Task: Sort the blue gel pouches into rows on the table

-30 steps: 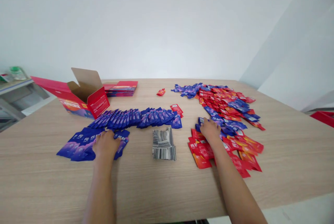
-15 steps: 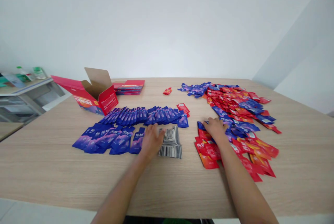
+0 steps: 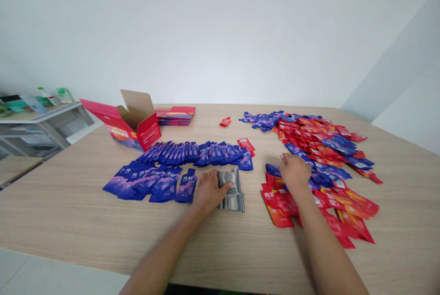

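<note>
My left hand (image 3: 209, 190) rests on the left edge of a small stack of black-and-white striped sachets (image 3: 233, 185) on the wooden table (image 3: 85, 221), fingers curled over it. Left of it lies a short row of blue sachets (image 3: 151, 182), and behind that a longer overlapped row of blue sachets (image 3: 195, 153). My right hand (image 3: 294, 171) lies palm down on a mixed pile of red and blue sachets (image 3: 319, 157), near its front left part, above some red sachets (image 3: 280, 203). Whether its fingers pinch a sachet is hidden.
An open red carton (image 3: 132, 125) stands at the back left, with flat red cartons (image 3: 177, 115) stacked behind it. A lone red sachet (image 3: 225, 122) lies mid-back, and two red sachets (image 3: 246, 144) end the long blue row. A shelf unit (image 3: 37, 120) stands left of the table.
My left hand moved right, from the short blue row onto the striped stack. A blue sachet now lies at that row's right end. My right hand stayed on the mixed pile. The camera panned left.
</note>
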Demonstrator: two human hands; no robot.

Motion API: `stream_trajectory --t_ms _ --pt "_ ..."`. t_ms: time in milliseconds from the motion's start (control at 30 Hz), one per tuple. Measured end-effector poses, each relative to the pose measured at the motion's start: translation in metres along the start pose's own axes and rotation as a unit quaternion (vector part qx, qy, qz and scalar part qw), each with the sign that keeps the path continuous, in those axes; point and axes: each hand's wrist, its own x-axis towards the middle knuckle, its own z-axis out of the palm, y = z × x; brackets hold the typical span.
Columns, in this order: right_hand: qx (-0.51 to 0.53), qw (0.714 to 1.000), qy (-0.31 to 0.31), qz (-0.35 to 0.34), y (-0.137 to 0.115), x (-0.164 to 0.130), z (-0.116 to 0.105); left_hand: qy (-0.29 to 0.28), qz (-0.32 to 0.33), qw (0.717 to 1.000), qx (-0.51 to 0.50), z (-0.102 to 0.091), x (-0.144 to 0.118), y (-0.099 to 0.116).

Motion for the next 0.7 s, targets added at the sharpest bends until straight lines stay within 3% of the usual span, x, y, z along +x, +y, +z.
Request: stream_trajectory --t_ms 67,133,233,300,333,433,567,700 --pt "0.068 0.997 0.029 -0.015 -0.004 -0.002 0.001 0.002 -0.033 0.994 -0.106 -0.001 0.002 0.001" --pt "0.170 0.982 0.069 -0.032 -0.014 -0.005 0.004 0.012 -0.089 0.966 -0.242 -0.002 0.004 0.001" --pt "0.351 0.928 0.113 -0.054 -0.036 -0.016 0.008 -0.048 -0.174 0.866 -0.467 -0.001 0.005 0.000" --pt "0.433 0.891 0.111 -0.075 -0.055 -0.030 0.008 -0.114 -0.200 0.801 -0.553 0.000 0.005 -0.001" --pt "0.459 0.878 0.102 -0.090 -0.065 -0.038 0.007 -0.139 -0.206 0.782 -0.572 -0.001 0.004 -0.001" --pt "0.481 0.863 0.076 -0.135 -0.089 -0.064 0.004 -0.155 -0.218 0.751 -0.603 -0.001 0.003 0.002" --pt "0.445 0.864 0.103 -0.211 -0.107 -0.089 0.001 -0.143 -0.269 0.690 -0.656 -0.003 0.002 0.010" --pt "0.348 0.848 0.163 -0.366 -0.112 -0.101 -0.001 -0.151 -0.329 0.626 -0.690 -0.004 0.001 0.016"
